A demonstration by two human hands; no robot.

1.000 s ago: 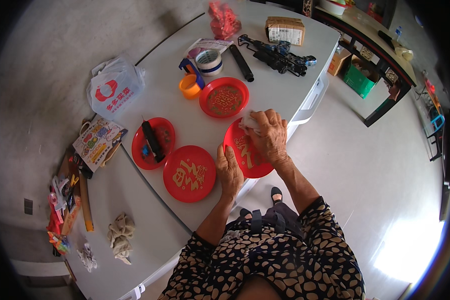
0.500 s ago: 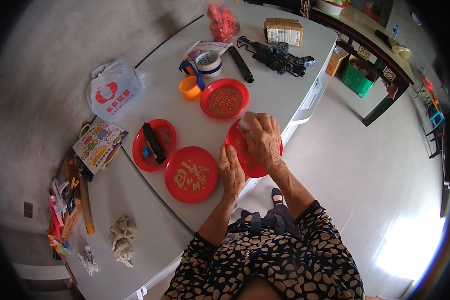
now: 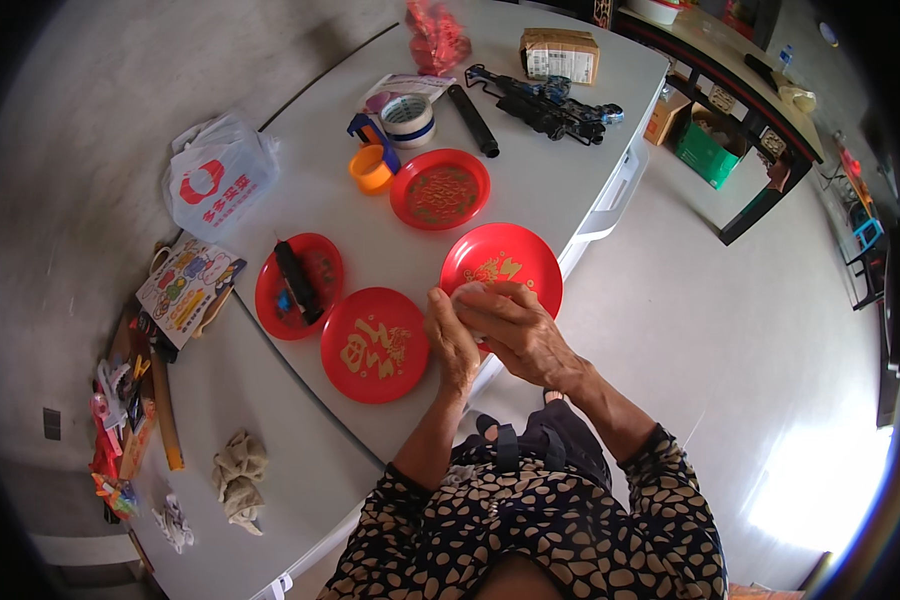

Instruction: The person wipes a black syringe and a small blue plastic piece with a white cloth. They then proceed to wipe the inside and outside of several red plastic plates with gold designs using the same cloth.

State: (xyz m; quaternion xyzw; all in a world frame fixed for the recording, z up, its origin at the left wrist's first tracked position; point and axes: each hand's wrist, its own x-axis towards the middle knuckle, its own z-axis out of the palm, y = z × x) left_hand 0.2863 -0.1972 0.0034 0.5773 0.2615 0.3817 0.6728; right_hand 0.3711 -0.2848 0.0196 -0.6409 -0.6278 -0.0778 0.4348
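Note:
A red plate point(image 3: 525, 262) with a gold design is at the table's front edge. My left hand point(image 3: 454, 342) grips its left rim, fingers partly hidden. My right hand point(image 3: 522, 338) presses a white wad of cloth or tissue point(image 3: 467, 292) onto the plate's near left side, close to my left fingers. Left of my hands lies another red plate point(image 3: 400, 385) with gold marks. Beyond it, a red plate point(image 3: 332, 262) holds a black cylinder-shaped tool point(image 3: 295, 277) and a small blue thing. A further red plate point(image 3: 440, 158) with a gold and green pattern sits farther back.
Behind the plates are tape rolls point(image 3: 407, 115), an orange-and-blue tape dispenser point(image 3: 372, 170), a black tube point(image 3: 473, 120), a black folded device point(image 3: 550, 108) and a cardboard box point(image 3: 560, 55). A plastic bag point(image 3: 220, 180) stands left; a crumpled cloth point(image 3: 240, 480) lies near left.
My right hand has moved with the white wad from the plate's far left side toward its near left rim, beside my left hand. More of the plate's gold design shows.

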